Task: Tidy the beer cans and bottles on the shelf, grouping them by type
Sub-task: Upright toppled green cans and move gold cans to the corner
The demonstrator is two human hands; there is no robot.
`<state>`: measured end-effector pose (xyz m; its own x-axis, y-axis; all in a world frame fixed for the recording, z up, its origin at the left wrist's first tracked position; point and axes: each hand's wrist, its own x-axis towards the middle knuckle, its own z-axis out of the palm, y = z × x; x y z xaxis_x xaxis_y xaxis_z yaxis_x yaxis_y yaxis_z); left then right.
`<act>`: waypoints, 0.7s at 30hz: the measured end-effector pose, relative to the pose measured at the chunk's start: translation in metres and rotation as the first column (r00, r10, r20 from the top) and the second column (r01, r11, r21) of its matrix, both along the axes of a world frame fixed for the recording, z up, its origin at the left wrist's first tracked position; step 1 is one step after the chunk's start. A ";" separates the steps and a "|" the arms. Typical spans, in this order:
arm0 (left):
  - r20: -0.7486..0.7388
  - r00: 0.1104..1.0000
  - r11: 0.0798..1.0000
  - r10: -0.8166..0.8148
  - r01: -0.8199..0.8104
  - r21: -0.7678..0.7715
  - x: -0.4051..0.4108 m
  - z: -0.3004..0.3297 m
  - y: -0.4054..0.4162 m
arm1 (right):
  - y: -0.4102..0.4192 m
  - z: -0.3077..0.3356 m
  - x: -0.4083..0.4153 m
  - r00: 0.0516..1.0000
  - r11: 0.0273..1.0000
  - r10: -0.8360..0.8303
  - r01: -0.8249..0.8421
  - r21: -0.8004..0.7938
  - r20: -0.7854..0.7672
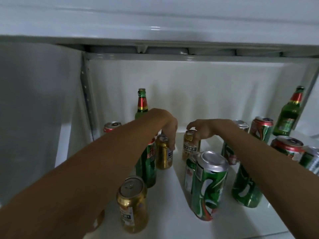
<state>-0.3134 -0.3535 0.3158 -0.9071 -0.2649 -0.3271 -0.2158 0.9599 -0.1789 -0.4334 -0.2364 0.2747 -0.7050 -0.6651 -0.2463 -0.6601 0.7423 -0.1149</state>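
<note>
Dim, greyish lighting is seen; soft glare is caught on the glossy white upper shelf panel (155,18); edges are bent and blurred.

White shelf (172,195) carries upright beer cans (209,185) and bottles (289,112).

Two bare forearms, sleeveless as far as visible; left hand (168,125) and right hand (204,129) ungloved, no rings or watch.
</note>
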 end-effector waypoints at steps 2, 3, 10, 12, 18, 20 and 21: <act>0.019 1.000 1.000 -0.017 0.017 0.005 -0.003 -0.009 -0.002 | 0.002 -0.011 -0.009 0.994 0.994 -0.016 0.027 -0.103 0.104; 0.025 0.999 1.000 -0.027 0.027 -0.001 -0.004 -0.013 -0.005 | 0.003 -0.014 -0.010 0.989 0.987 -0.014 0.038 -0.157 0.150; -0.086 0.992 0.986 -0.093 0.104 0.131 0.002 -0.018 -0.019 | 0.007 -0.011 -0.002 0.960 0.936 -0.053 0.144 -0.322 0.276; -0.193 0.975 0.977 -0.106 0.138 0.164 0.009 -0.014 -0.021 | 0.007 -0.003 0.004 0.958 0.918 -0.079 0.178 -0.355 0.277; -0.496 0.850 0.953 -0.178 0.274 0.127 0.057 0.033 -0.029 | 0.013 0.058 0.038 0.992 0.841 -0.066 0.114 -0.529 0.108; -0.538 0.830 0.956 -0.144 0.257 0.140 0.084 0.051 -0.032 | 0.019 0.081 0.059 0.997 0.833 -0.023 0.060 -0.550 0.075; -0.550 0.826 0.959 -0.126 0.243 0.146 0.098 0.059 -0.033 | 0.021 0.090 0.071 0.998 0.828 -0.001 0.036 -0.559 0.062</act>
<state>-0.2154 -0.3864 0.3749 -0.9799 -0.0570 0.1910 -0.0361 0.9931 0.1112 -0.3624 -0.2153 0.3650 -0.7151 -0.6878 0.1244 -0.6261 0.5512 -0.5515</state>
